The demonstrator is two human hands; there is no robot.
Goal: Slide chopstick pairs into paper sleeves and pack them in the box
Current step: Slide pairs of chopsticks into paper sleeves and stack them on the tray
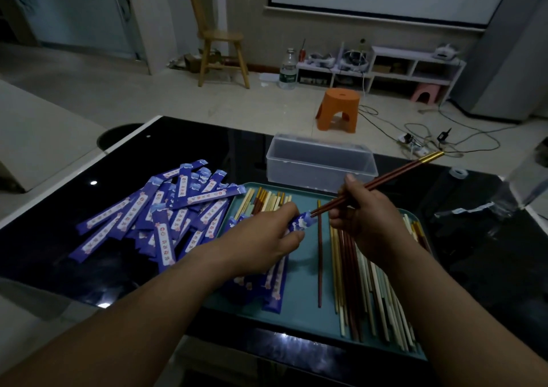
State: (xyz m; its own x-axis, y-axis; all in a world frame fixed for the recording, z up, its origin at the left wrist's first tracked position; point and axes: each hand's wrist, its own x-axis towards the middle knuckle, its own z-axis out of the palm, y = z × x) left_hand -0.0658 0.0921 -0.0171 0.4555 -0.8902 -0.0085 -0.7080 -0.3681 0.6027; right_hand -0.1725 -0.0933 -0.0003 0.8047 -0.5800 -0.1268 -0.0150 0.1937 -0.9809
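Above the teal tray [302, 271], the left hand [261, 236] is curling its fingers round a blue sleeve [301, 223]; the right hand [366, 213] is gripping a red chopstick pair [394, 174] (tips at the sleeve's mouth), the clear box [320, 161] sitting on the far side.

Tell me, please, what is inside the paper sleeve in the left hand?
The tips of the red-brown chopstick pair, gripped by the right hand, enter the sleeve. How far they reach is hidden by the paper and the left hand.
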